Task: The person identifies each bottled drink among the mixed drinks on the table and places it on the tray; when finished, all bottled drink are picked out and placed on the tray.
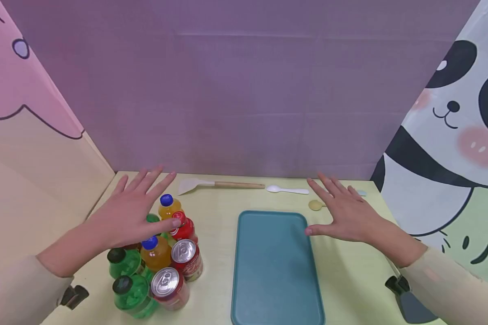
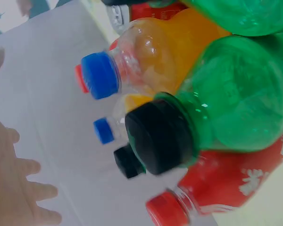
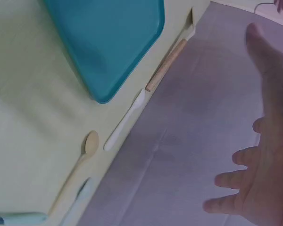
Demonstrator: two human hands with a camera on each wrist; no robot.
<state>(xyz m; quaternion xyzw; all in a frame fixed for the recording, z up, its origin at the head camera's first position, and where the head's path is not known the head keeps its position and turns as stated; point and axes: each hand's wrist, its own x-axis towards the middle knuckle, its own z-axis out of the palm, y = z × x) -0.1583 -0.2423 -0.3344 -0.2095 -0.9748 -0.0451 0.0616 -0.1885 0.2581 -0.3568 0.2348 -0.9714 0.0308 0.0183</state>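
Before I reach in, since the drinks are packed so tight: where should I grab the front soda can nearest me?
Probably round the body of the front soda can, from its open front-right side, toward the teal tray. It stands upright with its silver lid up; a green bottle crowds its left and a second can sits just behind. The left hand hovers open over the cluster.

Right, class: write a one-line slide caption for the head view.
Open left hand hovers over clustered bottles and cans; open right hand beside a teal tray.
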